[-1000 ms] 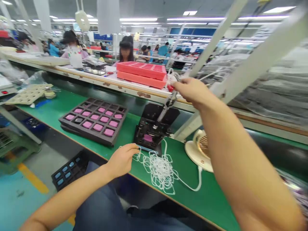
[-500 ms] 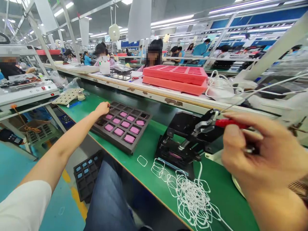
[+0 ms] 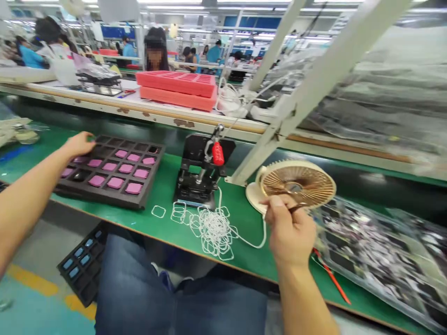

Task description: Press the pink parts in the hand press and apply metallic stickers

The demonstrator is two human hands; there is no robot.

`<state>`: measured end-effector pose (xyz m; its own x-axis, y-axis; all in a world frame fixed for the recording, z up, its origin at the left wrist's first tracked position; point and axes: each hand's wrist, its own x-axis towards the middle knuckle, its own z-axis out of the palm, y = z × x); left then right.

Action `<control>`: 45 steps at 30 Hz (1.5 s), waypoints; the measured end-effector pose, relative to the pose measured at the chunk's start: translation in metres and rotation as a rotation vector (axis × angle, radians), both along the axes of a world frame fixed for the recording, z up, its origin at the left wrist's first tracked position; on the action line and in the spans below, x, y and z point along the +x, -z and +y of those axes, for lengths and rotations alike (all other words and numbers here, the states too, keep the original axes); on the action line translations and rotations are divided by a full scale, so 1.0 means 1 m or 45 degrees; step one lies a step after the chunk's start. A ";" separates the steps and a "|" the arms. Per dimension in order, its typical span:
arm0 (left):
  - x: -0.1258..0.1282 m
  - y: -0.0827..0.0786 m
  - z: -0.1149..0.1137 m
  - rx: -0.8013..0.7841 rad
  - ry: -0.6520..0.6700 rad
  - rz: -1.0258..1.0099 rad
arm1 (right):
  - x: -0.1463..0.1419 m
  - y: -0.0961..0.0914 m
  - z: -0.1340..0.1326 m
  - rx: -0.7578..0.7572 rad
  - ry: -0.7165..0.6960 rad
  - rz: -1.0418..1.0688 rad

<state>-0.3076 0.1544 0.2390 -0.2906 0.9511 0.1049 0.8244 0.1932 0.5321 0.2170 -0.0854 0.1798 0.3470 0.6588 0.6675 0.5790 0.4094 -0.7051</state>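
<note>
My left hand (image 3: pixel 78 143) rests on the far left corner of a dark tray (image 3: pixel 146 188) that holds several pink pads (image 3: pixel 133 188); its fingers curl over the tray's edge. My right hand (image 3: pixel 289 230) hovers over the green bench (image 3: pixel 244 223) in front of a small cream desk fan (image 3: pixel 296 184), fingers pinched on a thin dark tool. Between the hands stands a black press jig (image 3: pixel 199 179) with a red-handled lever (image 3: pixel 217 152) raised. A heap of white gasket rings (image 3: pixel 213 228) lies in front of the jig.
Pink foam trays (image 3: pixel 178 88) sit on the raised shelf behind. A clear bag of small parts (image 3: pixel 366 246) lies at the right, with a red tool (image 3: pixel 331 279) beside it. A black tray with blue parts (image 3: pixel 82 263) sits below the bench. Other people work at far benches.
My right hand let go of the red lever and dropped down in front of the fan. The lever now stands raised. My left hand stays at the tray's far left corner.
</note>
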 end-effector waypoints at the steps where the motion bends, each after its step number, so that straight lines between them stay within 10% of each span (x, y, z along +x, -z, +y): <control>1: 0.002 -0.004 -0.012 0.061 0.024 -0.071 | 0.013 0.014 -0.008 -0.126 0.005 0.079; 5: 0.031 -0.009 -0.080 0.474 0.408 -1.032 | 0.047 0.062 -0.023 -0.354 0.191 0.104; 11: 0.138 0.035 -0.212 -0.053 0.344 -1.824 | 0.064 0.077 -0.028 -0.640 0.187 -0.150; 15: 0.212 0.081 -0.261 -0.338 0.445 -1.975 | 0.061 0.067 -0.048 -0.680 0.115 -0.175; 25: 0.271 0.101 -0.296 -0.572 0.654 -1.939 | -0.070 0.062 -0.103 -0.005 -0.640 -0.044; 45: 0.266 0.098 -0.302 -0.567 0.603 -1.883 | -0.080 0.071 -0.106 0.059 -0.667 -0.140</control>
<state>-0.0411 -0.1477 0.1414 0.4320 0.8571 -0.2807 -0.3053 0.4319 0.8487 0.1374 -0.1911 0.1089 -0.0941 0.6937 0.7141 0.3579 0.6929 -0.6259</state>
